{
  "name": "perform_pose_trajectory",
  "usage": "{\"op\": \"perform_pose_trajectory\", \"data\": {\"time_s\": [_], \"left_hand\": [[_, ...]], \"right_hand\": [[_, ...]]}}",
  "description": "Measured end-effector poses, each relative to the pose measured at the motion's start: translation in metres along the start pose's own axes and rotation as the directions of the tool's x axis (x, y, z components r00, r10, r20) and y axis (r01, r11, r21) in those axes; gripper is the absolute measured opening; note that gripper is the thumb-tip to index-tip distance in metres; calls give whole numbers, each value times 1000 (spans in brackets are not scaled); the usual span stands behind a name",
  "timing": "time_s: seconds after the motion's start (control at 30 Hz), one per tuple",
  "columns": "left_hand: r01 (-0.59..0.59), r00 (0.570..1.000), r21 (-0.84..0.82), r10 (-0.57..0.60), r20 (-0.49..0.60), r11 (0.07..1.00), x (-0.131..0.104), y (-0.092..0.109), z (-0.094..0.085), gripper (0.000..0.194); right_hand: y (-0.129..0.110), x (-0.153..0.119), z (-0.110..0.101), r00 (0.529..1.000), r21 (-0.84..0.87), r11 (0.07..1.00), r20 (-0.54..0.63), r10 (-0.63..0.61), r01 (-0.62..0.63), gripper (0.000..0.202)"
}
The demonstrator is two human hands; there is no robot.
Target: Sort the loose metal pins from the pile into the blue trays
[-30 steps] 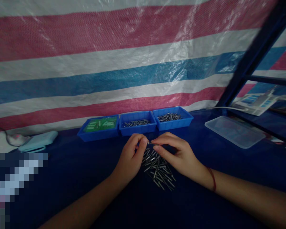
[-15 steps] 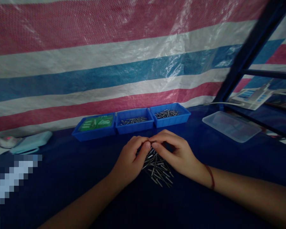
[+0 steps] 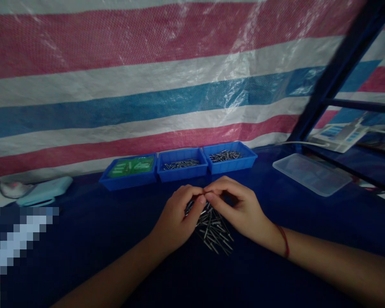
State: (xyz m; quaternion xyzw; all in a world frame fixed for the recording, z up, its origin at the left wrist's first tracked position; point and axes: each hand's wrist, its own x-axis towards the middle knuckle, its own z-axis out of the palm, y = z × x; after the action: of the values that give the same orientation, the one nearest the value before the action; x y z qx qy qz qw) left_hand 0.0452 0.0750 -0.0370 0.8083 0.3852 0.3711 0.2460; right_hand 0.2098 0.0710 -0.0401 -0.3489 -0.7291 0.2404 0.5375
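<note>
My left hand [image 3: 181, 214] and my right hand [image 3: 239, 203] meet at their fingertips, thumb against forefinger on each. Both are closed in a pinch. Whatever lies between the fingertips is hidden or too small to make out. Just below and behind the fingers, a loose pile of thin metal pins [image 3: 216, 233], resembling blind rivets, rests on the dark blue table [image 3: 115, 248]. The left hand covers part of the pile's left side.
Beyond the hands stand three blue bins in a row: one [image 3: 107, 182] with green-and-white contents, two [image 3: 182, 173] [image 3: 232, 165] with metal pins. At right lie a clear plastic lid [image 3: 311, 173] and a dark frame [image 3: 327, 85]. A light-blue case [image 3: 46, 191] lies left.
The hands keep the same fingertip-to-fingertip pose, with only a slight shift. The whole view has moved a little, so the bins and lid appear slightly lower.
</note>
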Motion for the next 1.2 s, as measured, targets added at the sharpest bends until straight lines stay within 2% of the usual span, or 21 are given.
{"op": "perform_pose_trajectory", "data": {"time_s": [0.2, 0.43, 0.57, 0.7, 0.83, 0.87, 0.93, 1.03, 1.13, 1.2], "left_hand": [[-26, 999, -2, 26, -19, 1000, 0, 1, 0, 12], [-67, 983, 47, 74, -166, 997, -1, -2, 1, 7], [-70, 974, 34, 76, -213, 997, -1, -1, 0, 6], [-71, 971, 9, 72, -228, 997, -2, 1, -2, 5], [-43, 982, -7, 41, -183, 999, -2, -1, 0, 6], [-26, 983, -7, 24, -184, 1000, -3, -2, 1, 10], [6, 979, -10, -8, -204, 1000, -2, -4, 3, 21], [22, 976, -20, -26, -215, 1000, -2, -6, 5, 23], [-18, 983, 1, 18, -184, 1000, -2, -6, 4, 21], [-52, 984, 21, 55, -171, 998, -2, -5, 3, 20]], "right_hand": [[1, 0, 0, 1000, -15, 1000, 13, 1, -1, 8], [2, 0, -1, 1000, -23, 1000, -3, 18, -18, 9], [3, 2, -1, 1000, -37, 999, 8, 18, -18, 9], [6, 1, 2, 999, -34, 999, 43, 9, -7, 10], [4, 4, -1, 992, -63, 997, 124, -32, 40, 13], [4, 7, -4, 992, -99, 993, 111, -51, 62, 13], [5, 20, -15, 994, -221, 970, 9, -105, 104, 13], [18, 43, -35, 970, -482, 872, -158, -183, 86, 14], [40, 57, -50, 987, -715, 693, -25, -159, 94, 17], [49, 55, -53, 989, -758, 646, -9, -147, 89, 20]]}}
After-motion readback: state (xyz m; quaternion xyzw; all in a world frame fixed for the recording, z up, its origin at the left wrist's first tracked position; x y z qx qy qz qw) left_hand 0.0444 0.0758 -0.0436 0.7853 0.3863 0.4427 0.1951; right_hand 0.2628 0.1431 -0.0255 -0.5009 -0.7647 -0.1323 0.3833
